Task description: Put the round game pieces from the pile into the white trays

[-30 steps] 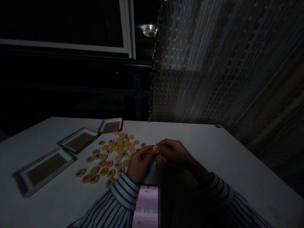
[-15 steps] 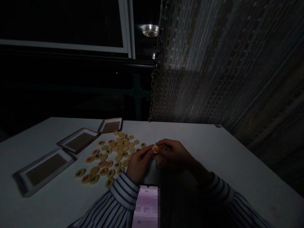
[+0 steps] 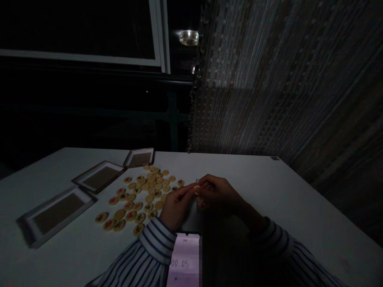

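Between my two hands is a round Chinese chess piece (image 3: 196,189), pale and largely covered by fingertips. The fingers of my left hand (image 3: 176,206) are closed on its left side. My right hand (image 3: 220,195) meets it from the right, fingers curled and pinched around it. Just below lies another chess piece (image 3: 201,204) with red marking, partly hidden under the right hand. It sits by a thin upright edge (image 3: 197,205), whose full shape I cannot make out. Many loose chess pieces (image 3: 149,197) with red, black or blank faces spread left of my left hand.
Three shallow trays stand along the left: a near tray (image 3: 58,213), a middle tray (image 3: 100,177) and a far tray (image 3: 139,157). A lit phone (image 3: 184,259) showing a timer lies below my hands on the white table (image 3: 239,165). A string curtain (image 3: 254,79) hangs behind.
The held chess piece has tipped, so its red character no longer faces me. My right fingers have closed further over it and the pieces below. The scattered pieces look the same.
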A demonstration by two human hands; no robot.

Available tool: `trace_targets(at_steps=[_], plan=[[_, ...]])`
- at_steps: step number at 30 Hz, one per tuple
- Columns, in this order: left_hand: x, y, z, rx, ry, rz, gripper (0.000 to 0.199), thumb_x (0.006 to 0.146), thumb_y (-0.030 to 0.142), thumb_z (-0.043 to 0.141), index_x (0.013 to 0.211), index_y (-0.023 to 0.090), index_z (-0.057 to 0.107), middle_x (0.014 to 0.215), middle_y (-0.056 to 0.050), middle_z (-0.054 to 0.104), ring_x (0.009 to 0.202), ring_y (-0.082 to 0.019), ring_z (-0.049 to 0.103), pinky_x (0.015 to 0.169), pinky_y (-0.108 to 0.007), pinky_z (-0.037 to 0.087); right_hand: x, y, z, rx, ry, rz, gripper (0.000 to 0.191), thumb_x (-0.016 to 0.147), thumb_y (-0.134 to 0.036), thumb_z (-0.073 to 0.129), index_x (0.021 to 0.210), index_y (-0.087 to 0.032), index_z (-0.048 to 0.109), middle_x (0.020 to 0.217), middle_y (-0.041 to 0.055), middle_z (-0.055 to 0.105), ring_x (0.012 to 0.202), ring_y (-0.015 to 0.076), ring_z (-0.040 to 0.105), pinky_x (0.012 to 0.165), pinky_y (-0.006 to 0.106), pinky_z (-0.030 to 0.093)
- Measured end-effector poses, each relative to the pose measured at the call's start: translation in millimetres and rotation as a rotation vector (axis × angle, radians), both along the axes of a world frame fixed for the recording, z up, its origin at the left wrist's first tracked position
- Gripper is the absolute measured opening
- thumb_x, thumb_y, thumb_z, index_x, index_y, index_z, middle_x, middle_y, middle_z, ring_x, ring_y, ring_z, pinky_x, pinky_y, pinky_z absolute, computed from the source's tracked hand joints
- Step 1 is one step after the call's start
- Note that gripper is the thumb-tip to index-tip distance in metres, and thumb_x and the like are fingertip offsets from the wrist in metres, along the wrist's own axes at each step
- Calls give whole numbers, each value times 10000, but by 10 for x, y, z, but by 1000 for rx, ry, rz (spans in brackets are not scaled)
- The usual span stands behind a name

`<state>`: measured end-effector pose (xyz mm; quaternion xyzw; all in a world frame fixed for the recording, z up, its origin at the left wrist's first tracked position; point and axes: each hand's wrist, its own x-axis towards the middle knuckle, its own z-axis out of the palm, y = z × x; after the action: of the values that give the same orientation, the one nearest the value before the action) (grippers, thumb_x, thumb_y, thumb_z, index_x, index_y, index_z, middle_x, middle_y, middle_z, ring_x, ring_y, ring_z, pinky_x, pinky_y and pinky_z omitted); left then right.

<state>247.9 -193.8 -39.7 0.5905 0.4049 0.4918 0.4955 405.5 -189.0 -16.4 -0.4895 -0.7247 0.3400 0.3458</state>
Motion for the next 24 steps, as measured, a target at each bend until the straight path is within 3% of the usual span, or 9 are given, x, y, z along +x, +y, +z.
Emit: trace_targets(at_steps=[10,18,24], plan=[[0,-6,1,-25,3,27,265,696,307,595,921,187,668,952,-48,674,927,-188,593,879,-313,424,2,-1,20,72,-53,0,162,785,-280,493,853,-180,601,781,18,644,700,124,584,619,231,441],[-7,41,-40,-70,-72,76,283,674,316,611,901,156,666,907,-57,682,894,-191,600,851,-327,441,-35,-34,66,290,-326,46,247,770,-286,518,988,-195,588,871,42,640,779,154,570,702,277,424],[-13,50,-71,-84,-87,107,308,646,334,638,883,140,660,851,-66,683,798,-180,617,758,-299,472,-26,-24,57,413,-386,82,239,791,-297,503,985,-180,580,899,55,629,836,164,544,755,305,408]])
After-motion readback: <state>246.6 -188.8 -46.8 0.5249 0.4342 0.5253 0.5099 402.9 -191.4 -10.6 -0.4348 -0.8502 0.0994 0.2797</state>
